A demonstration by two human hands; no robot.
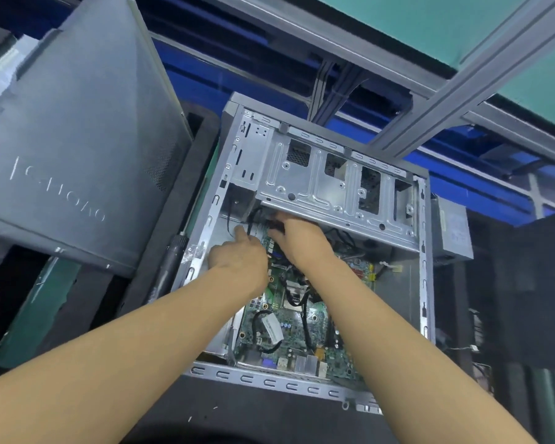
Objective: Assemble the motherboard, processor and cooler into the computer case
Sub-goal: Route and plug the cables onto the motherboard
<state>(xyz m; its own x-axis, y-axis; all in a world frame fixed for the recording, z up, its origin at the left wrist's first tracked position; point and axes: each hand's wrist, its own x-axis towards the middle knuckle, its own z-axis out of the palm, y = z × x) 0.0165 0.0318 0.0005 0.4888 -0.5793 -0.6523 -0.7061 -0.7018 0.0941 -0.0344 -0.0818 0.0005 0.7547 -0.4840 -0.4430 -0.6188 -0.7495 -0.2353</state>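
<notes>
Both hands are inside the open computer case [269, 383], close together but not touching, at the far edge of the motherboard [285, 330], which lies flat in the case under the forearms. The right hand [297, 240] pinches a black cable [256, 216] just under the drive cage [318, 184], probably routing or plugging it. The left hand [237, 256] points its index finger beside it, likely steadying the wires; I cannot tell its grip. No cooler is fitted over the socket [297, 291] yet. The side panel [77, 139] leans left of the hands, off for access. A screwdriver [173, 257] waits just left of the left hand.
</notes>
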